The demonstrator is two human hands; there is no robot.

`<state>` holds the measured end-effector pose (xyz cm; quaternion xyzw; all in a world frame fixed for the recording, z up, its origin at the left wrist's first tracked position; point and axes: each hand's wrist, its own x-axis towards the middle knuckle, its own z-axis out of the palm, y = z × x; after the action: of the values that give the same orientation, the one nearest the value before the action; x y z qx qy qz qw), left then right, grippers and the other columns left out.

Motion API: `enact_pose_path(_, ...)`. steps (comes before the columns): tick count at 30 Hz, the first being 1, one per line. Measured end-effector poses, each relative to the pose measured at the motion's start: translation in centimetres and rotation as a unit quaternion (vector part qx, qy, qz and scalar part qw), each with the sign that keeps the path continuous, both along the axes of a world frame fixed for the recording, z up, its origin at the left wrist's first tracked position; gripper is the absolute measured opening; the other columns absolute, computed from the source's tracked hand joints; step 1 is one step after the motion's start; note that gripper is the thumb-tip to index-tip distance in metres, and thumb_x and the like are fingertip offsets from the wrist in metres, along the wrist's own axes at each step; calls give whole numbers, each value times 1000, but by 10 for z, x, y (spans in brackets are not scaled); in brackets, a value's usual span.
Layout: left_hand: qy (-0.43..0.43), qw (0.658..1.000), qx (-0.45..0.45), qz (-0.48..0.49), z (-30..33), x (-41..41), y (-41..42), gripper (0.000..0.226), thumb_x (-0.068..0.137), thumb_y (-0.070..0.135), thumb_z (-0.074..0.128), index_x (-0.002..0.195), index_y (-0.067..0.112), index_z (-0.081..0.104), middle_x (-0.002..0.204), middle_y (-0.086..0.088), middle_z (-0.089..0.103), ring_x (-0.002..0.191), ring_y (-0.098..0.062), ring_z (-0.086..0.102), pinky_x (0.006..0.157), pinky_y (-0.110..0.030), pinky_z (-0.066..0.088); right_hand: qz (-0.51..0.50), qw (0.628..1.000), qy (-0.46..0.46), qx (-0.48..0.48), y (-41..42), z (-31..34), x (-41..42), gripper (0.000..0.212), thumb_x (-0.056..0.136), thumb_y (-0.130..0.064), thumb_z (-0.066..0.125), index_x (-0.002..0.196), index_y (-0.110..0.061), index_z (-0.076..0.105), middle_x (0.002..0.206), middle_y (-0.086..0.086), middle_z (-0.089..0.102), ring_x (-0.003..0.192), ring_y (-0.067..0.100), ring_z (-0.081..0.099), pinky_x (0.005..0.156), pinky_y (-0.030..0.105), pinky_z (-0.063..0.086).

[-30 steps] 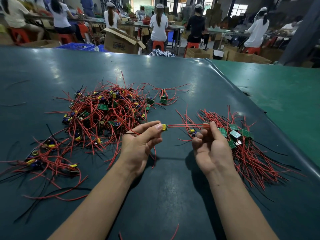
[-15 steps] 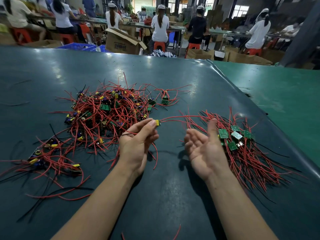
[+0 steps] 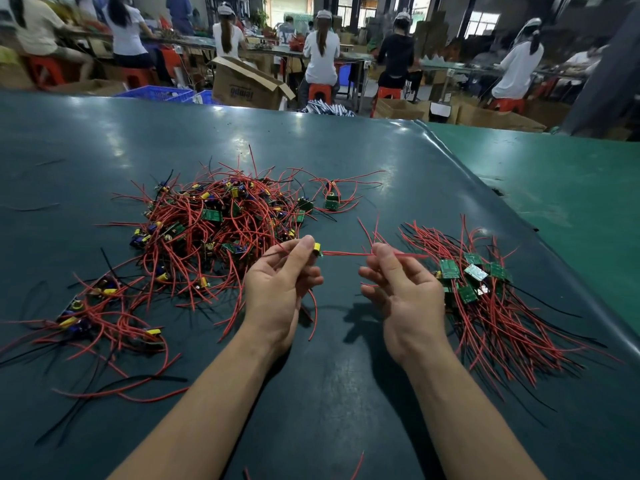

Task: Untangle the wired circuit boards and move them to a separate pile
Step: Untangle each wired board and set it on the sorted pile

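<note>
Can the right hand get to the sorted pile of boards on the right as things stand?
Probably yes: the sorted pile lies right beside the right hand with nothing between, though it is pinching red wires.

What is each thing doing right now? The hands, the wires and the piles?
Left hand: pinches a small wired board with a yellow part.
Right hand: pinches that board's red wires, stretched straight between the hands.
Big messy heap of red-wired boards: tangled, lying on the table.
Neat pile of green boards with red wires: laid side by side, beside the right hand.
Dark green table mat: flat, shiny.
</note>
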<state>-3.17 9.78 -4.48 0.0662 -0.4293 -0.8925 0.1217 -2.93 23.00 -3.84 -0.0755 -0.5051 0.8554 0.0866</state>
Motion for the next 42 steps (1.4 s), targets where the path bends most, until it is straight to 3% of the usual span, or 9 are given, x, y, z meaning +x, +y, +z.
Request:
enact_pose_path(4,25,999,-23,-28,0,1,-1,23,66,12,73,89,8,68,72,5,69,58,-5,61,56,-16,52,-16,1000,-3,14,4,-2,0,13,93,-10,62,83,-6,70,64,1,69,54,11,65,45,18,50)
enact_pose_path(7,25,999,-24,-18,1,1,-1,22,67,13,72,88,9,69,74,6,71,63,-4,63,62,-16,53,2,1000,-19,-12,4,0,1,18,95,-13,60,82,-7,70,64,2,69,52,10,64,44,17,49)
enact_pose_path(13,59,997,46,-10,5,-1,-7,20,74,12,66,92,6,61,98,-11,71,91,-19,69,91,-31,52,-83,996,-21,-21,9,-2,-3,20,95,-15,62,79,-5,68,60,2,66,47,7,58,41,16,46)
enact_pose_path(19,64,994,82,-39,11,0,-18,15,75,17,67,83,14,55,71,-5,68,64,-15,66,69,-26,58,-156,988,-16,7,21,-3,-6,26,98,-20,58,76,-9,64,52,-5,60,42,7,51,38,18,42)
enact_pose_path(25,16,990,-51,-129,9,8,-5,22,69,28,68,79,8,70,52,3,52,39,-5,45,50,-19,50,105,990,-13,92,3,0,4,26,84,-34,66,81,-10,76,57,-1,57,43,8,46,36,17,33)
enact_pose_path(30,-11,964,-150,-219,3,13,-2,22,76,28,67,79,6,72,48,3,46,35,-4,36,46,-18,46,157,981,-5,111,2,1,9,20,71,-31,72,81,-15,80,53,-4,52,41,6,39,37,16,29)
enact_pose_path(34,-20,953,-167,-250,1,12,-3,19,76,26,70,75,7,70,47,1,47,36,-6,38,45,-18,43,168,983,9,75,7,2,8,27,72,-20,71,93,-3,75,56,-8,63,45,0,53,42,11,40)
enact_pose_path(38,-16,950,-185,-249,-2,11,-3,18,69,31,75,61,16,70,47,1,48,37,-7,40,43,-17,40,129,989,-17,72,5,0,4,22,59,-23,79,75,-7,76,51,-5,55,43,3,44,39,15,35)
enact_pose_path(42,-1,953,-191,-237,-5,7,-1,23,62,36,80,60,17,69,48,3,48,39,-8,42,43,-18,37,116,992,-36,32,2,-3,2,14,63,-21,78,69,-9,74,55,-2,47,43,5,36,36,16,28)
